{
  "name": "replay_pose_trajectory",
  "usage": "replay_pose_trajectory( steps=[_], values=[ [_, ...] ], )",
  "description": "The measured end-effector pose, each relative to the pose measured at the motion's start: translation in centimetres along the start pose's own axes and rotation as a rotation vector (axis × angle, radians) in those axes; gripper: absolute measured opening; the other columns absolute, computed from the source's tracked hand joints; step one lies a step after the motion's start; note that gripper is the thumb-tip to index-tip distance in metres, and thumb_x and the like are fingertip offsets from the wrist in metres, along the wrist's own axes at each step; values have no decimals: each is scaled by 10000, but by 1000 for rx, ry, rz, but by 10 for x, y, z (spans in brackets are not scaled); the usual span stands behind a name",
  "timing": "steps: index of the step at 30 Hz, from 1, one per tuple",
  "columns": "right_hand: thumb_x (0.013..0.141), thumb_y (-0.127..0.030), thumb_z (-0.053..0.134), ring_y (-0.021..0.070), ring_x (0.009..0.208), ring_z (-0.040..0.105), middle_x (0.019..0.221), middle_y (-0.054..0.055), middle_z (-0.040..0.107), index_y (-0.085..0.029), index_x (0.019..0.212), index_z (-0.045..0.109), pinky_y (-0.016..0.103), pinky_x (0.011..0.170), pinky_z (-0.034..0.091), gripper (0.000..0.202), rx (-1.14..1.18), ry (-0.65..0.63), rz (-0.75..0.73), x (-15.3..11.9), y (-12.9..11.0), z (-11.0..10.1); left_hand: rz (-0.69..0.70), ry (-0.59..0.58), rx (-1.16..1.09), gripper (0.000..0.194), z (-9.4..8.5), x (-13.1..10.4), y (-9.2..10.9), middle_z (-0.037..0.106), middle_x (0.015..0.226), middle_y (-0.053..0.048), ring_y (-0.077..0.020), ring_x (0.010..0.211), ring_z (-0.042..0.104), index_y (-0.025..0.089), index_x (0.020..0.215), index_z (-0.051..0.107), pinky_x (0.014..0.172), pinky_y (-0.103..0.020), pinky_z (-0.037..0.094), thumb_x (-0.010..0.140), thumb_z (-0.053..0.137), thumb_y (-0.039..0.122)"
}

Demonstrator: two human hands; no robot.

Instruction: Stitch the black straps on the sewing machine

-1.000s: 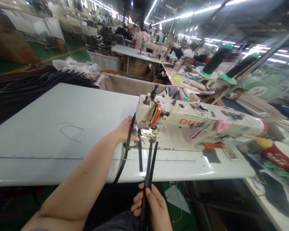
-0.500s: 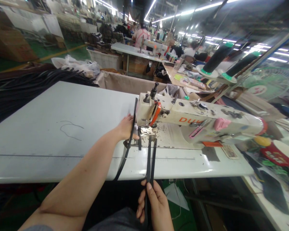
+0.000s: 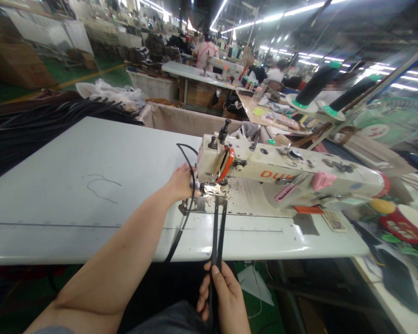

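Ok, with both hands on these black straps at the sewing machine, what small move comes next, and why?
Probably ease the paired straps forward under the presser foot: the right hand pinches them taut, while the left hand holds the looped strap beside the foot.

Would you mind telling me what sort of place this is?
Most likely a garment or strap-sewing factory: an industrial sewing machine on a white table, thread cones beside it, and further sewing stations behind.
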State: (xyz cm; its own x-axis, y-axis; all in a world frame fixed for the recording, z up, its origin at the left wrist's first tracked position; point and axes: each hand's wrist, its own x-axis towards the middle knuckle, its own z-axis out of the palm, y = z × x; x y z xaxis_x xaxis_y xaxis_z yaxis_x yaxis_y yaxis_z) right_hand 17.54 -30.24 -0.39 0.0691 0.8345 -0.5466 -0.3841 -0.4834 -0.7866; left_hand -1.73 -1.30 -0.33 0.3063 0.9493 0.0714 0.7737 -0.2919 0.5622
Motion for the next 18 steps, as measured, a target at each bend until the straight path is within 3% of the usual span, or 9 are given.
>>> replay_pose_trajectory(
  steps=[3,7,11,14,18],
  values=[
    [809,-766,920,134,449,672,661,-12,727,-180,1048,719,172,384,458,664,5,3,6,3,4,-1,-42,71,-18,855,5,1,-2,650,1558,-246,-535,1566,513,149,1423,704,1339,-702,386,653,980,399],
    [756,-818,919,128,411,637,635,-27,704,-186,1014,715,179,361,435,712,6,6,10,7,10,-2,-29,78,-32,788,7,1,1,657,1555,-236,-521,1560,518,141,1394,729,1333,-695,397,666,959,337],
    [830,-758,902,133,476,672,689,-14,716,-173,1064,750,181,400,458,649,-4,14,-20,2,6,-2,-49,133,-218,547,2,2,-1,737,1443,-187,-443,1436,646,147,1264,774,1292,-632,483,727,863,201],
    [838,-744,905,129,472,660,663,-29,689,-167,1083,767,183,412,462,642,-3,15,-39,-2,2,-1,-88,301,-348,454,-8,-1,0,764,1398,-127,-331,1331,722,195,1332,721,1224,-541,571,879,691,175],
    [822,-746,920,141,453,667,621,-38,681,-166,1133,769,188,411,465,675,-24,-17,-38,-2,1,-1,90,652,-525,318,-25,-13,18,718,1402,-71,-257,1400,672,256,1246,735,1249,-466,554,969,587,204]
  ],
)
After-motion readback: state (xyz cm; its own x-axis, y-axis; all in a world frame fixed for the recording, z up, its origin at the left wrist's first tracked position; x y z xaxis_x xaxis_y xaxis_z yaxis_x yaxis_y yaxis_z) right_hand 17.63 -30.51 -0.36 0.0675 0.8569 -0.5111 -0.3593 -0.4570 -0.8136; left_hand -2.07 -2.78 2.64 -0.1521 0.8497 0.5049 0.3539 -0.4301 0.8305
